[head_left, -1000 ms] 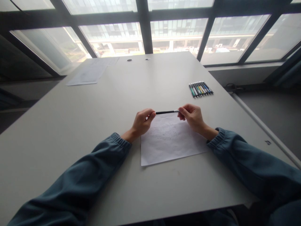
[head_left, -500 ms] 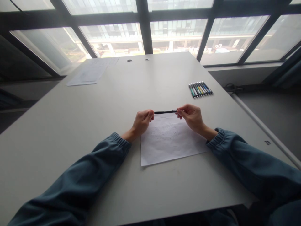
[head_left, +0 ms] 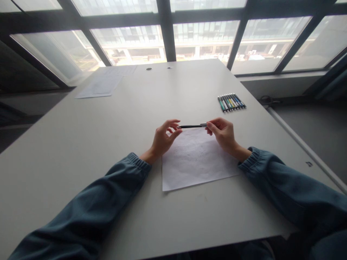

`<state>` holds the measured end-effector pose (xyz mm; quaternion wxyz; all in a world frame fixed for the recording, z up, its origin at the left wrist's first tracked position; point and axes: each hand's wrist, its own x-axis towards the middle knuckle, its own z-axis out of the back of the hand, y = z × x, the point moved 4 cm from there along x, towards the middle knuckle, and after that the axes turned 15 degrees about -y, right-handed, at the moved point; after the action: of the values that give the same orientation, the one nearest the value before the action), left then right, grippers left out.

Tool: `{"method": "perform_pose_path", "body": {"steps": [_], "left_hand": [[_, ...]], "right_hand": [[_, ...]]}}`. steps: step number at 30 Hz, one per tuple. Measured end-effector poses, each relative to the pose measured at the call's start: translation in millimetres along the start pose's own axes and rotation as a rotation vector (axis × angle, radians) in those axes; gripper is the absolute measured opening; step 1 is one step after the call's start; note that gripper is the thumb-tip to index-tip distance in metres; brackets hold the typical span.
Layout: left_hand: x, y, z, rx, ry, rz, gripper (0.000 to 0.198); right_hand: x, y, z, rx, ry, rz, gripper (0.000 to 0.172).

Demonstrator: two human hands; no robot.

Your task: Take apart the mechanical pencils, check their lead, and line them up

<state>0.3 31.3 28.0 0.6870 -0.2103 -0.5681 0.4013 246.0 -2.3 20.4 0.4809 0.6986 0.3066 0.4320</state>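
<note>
Right hand (head_left: 223, 134) is pinching one end of a black pen (head_left: 191, 126), holding it level above the sketch sheet (head_left: 195, 162); left hand (head_left: 164, 137) is hovering with fingers spread, loosely at the other tip; pen row (head_left: 231, 102) is lying well apart.

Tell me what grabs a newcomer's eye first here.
First, the dark pen held level above the white sheet at the table's middle: the right hand pinches one end, the left hand is open at the other. Then the row of coloured pens far right.

left hand (head_left: 162, 139) opened, released pen (head_left: 191, 126)
</note>
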Motion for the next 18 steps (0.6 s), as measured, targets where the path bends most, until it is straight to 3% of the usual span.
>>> {"method": "perform_pose_path", "body": {"steps": [9,18], "left_hand": [[-0.7,-5.0,0.8,0.095,-0.053,-0.126,0.014],[-0.8,-4.1,1.3,0.124,-0.042,-0.085,0.026]], "right_hand": [[0.2,-1.2,0.6,0.027,0.006,0.002,0.026],[-0.5,-2.3,1.3,0.013,0.009,-0.001,0.029]]}}
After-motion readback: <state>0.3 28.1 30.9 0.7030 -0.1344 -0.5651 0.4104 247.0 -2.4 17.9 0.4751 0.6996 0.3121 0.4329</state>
